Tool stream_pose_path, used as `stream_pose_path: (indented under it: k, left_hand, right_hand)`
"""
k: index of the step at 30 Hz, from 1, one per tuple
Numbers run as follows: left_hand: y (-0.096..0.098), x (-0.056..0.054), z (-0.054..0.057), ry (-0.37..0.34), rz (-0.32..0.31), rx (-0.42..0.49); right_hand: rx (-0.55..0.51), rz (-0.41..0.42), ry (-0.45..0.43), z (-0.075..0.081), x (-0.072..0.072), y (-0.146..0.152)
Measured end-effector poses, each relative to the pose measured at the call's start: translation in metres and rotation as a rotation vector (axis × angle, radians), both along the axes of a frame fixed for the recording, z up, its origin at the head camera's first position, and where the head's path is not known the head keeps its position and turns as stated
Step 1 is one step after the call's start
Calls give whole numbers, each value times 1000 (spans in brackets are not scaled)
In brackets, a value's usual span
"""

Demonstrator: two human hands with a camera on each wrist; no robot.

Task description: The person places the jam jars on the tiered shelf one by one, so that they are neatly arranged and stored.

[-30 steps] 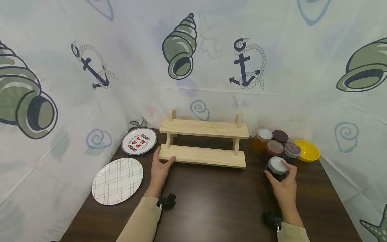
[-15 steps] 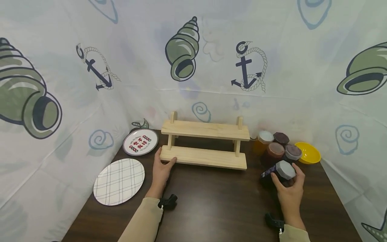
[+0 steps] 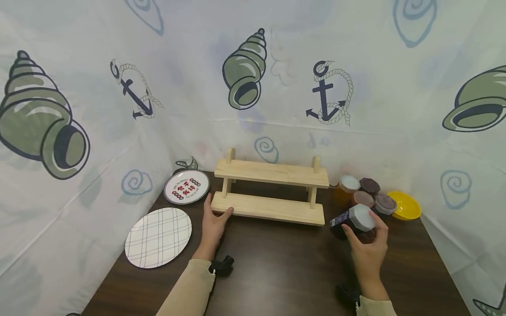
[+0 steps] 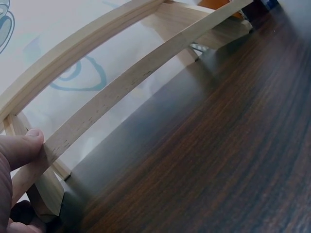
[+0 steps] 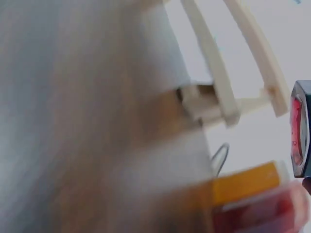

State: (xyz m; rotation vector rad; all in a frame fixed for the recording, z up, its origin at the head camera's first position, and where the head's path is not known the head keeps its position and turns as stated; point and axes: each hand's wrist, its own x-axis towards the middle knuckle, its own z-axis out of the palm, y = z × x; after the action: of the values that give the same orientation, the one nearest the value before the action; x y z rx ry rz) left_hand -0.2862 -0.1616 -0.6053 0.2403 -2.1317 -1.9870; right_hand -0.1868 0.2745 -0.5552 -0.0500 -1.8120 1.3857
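Observation:
My right hand [image 3: 367, 250] grips a dark jar [image 3: 343, 223] by its white lid. The jar is tilted, its labelled side facing left, in front of the other jars. Only a slice of the jar [image 5: 302, 128] shows at the right edge of the right wrist view. My left hand [image 3: 213, 228] holds the left end of the lower board of a two-tier wooden rack [image 3: 269, 206]. In the left wrist view, the left thumb [image 4: 26, 145] lies on the board's front edge, with fingers below it.
Behind the held jar stand several lidded jars, including an orange one [image 3: 343, 196]. A yellow bowl [image 3: 413, 210] sits beside them. Two plates lie at left, one with red print [image 3: 186, 188], one with a checked pattern [image 3: 158, 237]. A patterned cloth [image 3: 178, 87] surrounds the dark wooden table [image 3: 276, 263].
My right hand has tilted the jar from upright, its base swinging left, then moved it left towards the rack. The left hand keeps its hold on the rack. The head view has shifted slightly.

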Motion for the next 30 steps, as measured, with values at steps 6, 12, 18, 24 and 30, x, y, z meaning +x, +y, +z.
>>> stream_pose_path:
  k: [6, 12, 18, 24, 30]
  left_hand:
    - [-2, 1, 0, 34, 1, -22]
    - [1, 2, -4, 44, -1, -9]
    - [1, 2, -4, 49, -4, -12]
    - [-3, 3, -4, 40, 16, -26]
    - [-3, 3, -1, 44, 14, -35]
  right_hand:
    - [-35, 70, 0, 28, -23, -31]
    - [-137, 200, 63, 48, -50, -68]
    - [-122, 292, 75, 59, -77, -105]
    - [-17, 373, 43, 71, -107, -145]
    - [10, 460, -15, 85, -130, -177]
